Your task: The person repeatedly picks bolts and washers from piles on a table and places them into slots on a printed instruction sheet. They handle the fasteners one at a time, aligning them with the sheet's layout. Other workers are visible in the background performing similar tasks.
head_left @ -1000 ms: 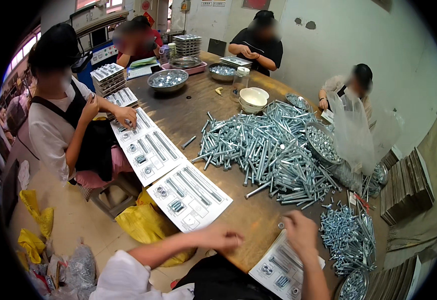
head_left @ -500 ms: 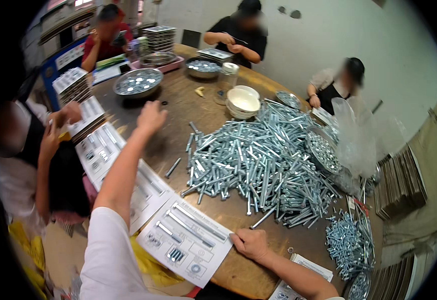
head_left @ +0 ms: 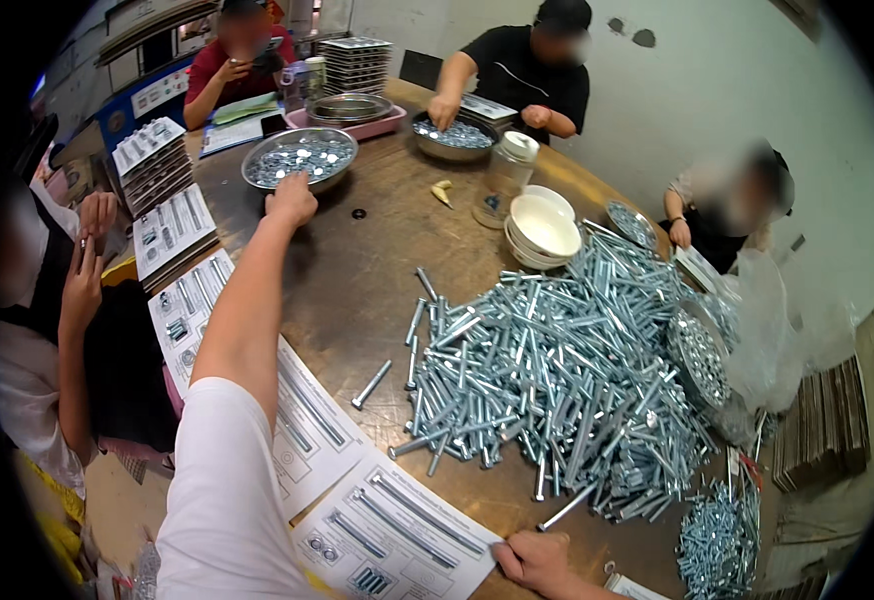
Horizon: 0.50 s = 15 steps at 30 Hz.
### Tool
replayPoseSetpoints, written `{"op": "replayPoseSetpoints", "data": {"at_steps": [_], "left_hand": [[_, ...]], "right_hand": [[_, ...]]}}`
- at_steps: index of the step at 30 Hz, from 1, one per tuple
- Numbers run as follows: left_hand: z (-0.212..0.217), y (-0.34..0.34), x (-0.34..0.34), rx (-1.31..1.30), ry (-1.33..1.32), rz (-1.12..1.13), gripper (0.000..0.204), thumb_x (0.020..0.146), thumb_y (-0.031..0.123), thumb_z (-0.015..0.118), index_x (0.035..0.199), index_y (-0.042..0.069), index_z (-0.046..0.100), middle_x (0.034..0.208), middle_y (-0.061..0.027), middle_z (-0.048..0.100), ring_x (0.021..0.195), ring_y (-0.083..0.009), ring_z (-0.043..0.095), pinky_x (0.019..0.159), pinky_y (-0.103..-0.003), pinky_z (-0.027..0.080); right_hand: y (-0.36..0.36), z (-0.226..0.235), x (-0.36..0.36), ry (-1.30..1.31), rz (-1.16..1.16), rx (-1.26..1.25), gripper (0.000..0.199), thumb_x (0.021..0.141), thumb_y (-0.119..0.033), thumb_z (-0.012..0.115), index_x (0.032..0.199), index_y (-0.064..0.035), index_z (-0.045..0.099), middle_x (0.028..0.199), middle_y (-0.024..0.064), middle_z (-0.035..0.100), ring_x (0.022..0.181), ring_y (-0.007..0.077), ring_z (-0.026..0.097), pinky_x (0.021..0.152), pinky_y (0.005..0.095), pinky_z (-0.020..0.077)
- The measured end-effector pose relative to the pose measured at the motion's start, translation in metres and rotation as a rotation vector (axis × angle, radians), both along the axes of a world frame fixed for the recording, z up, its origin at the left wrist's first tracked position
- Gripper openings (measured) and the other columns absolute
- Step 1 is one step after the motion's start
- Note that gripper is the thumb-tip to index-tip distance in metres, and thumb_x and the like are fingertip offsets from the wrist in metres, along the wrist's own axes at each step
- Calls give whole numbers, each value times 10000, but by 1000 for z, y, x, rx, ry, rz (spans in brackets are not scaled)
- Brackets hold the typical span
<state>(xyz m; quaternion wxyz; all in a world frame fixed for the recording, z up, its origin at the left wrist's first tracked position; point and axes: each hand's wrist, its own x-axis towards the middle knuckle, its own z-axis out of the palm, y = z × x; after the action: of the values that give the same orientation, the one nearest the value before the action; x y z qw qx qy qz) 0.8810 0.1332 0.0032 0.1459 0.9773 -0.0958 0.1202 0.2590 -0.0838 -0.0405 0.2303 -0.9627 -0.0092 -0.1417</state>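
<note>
My left hand (head_left: 291,200) reaches across the table to the near rim of a metal bowl (head_left: 340,178) filled with flat, shiny washers. Its fingers are drawn together over the bowl's edge, and the back of the hand hides their tips. Low in the view, my right hand (head_left: 539,562) is closed at the right-hand corner of a white printed card (head_left: 409,570) bearing long bolts, nuts and other small hardware. Another such card (head_left: 309,440) lies just beyond it, partly beneath my left forearm. A big heap of long bolts (head_left: 557,370) spreads to the right.
One loose bolt (head_left: 371,385) and a dark ring (head_left: 359,213) lie on the table. White bowls (head_left: 545,225), a clear jar (head_left: 502,185) and a second washer bowl (head_left: 454,150) stand farther back. Small screws (head_left: 719,540) are piled at right. Several co-workers sit around the table.
My left hand has moved forward from the bare tabletop to the washer bowl. My right hand stays at the card's corner. The far co-worker's hand has gone into the second bowl.
</note>
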Motion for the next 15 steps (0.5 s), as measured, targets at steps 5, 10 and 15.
{"op": "replayPoseSetpoints", "data": {"at_steps": [5,10,15], "left_hand": [[25,2,-20,123,75,12,380,848,123,525,1209,89,643,1306,-126,605,1237,-306,559,1025,-490,435],[25,-1,-23,149,-10,-21,303,789,94,617,1076,101,713,1138,-150,684,1090,-323,643,931,-455,508],[9,-3,-47,-15,-179,-66,226,754,63,646,951,105,749,961,-166,717,946,-343,690,847,-454,548]], "right_hand": [[7,6,8,-132,-10,34,356,795,-168,713,561,-114,451,520,78,458,428,268,492,418,399,391],[4,8,5,-147,-27,37,354,791,-169,710,558,-113,450,522,87,460,431,280,493,418,407,388],[-2,-2,-3,-69,18,-12,237,812,-132,705,634,-88,555,570,67,544,484,225,555,476,349,451]]}}
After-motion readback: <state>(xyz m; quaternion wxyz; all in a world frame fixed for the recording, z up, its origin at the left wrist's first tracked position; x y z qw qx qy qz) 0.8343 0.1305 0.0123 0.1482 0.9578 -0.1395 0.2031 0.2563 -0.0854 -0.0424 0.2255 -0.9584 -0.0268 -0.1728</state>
